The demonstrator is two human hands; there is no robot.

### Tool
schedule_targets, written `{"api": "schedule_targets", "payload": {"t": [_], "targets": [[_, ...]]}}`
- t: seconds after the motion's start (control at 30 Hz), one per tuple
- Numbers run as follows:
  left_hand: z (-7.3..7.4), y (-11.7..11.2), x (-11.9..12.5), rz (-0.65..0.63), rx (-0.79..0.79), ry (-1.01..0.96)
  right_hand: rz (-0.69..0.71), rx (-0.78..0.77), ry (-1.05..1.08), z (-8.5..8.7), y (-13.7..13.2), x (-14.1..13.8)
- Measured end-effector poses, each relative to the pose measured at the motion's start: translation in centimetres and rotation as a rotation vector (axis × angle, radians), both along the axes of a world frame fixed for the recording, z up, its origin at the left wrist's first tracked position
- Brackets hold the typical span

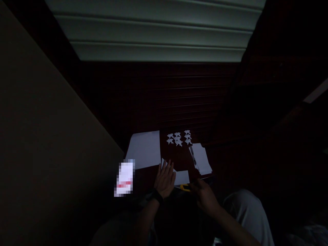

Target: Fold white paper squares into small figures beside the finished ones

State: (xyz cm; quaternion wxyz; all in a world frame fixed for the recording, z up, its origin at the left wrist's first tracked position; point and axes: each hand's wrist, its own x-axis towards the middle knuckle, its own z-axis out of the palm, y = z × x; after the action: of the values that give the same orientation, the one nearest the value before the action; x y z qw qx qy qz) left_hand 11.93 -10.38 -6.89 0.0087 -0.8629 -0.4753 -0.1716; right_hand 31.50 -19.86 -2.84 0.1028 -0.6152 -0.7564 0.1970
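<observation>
My left hand (165, 179) lies flat with fingers spread on a white sheet of paper (181, 177) at the near edge of a small dark table (179, 157). A dark band circles its wrist. My right hand (203, 194) is closed around a yellow-handled tool (185, 187), probably scissors, just below the table's near edge. Several small white paper cut-outs (178, 138) lie in rows at the far side of the table.
A larger white sheet (145, 148) lies at the table's left, a stack of paper with a dark pen (201, 159) at its right. A bright blurred rectangle (124, 177) sits near left. The room is very dark; a slatted blind (159, 30) hangs above.
</observation>
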Motion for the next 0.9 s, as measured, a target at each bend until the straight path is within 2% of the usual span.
{"api": "schedule_targets", "payload": {"t": [0.23,0.4,0.53,0.73,0.9], "targets": [[0.0,0.1,-0.2,0.005,-0.013,-0.036,-0.042,0.007,-0.015,-0.2,0.2,-0.2],[0.8,1.0,-2.2,-0.011,-0.005,-0.021,-0.045,0.023,0.006,-0.3,0.5,0.4],[0.9,1.3,-3.5,-0.037,0.021,0.033,-0.037,0.014,0.026,-0.2,0.6,0.8],[0.4,0.3,-2.5,0.024,0.029,0.02,-0.06,0.029,0.046,-0.6,0.4,1.0],[-0.5,-0.3,-1.0,0.099,0.023,-0.035,-0.08,0.038,0.099,-1.0,0.5,2.3]]}}
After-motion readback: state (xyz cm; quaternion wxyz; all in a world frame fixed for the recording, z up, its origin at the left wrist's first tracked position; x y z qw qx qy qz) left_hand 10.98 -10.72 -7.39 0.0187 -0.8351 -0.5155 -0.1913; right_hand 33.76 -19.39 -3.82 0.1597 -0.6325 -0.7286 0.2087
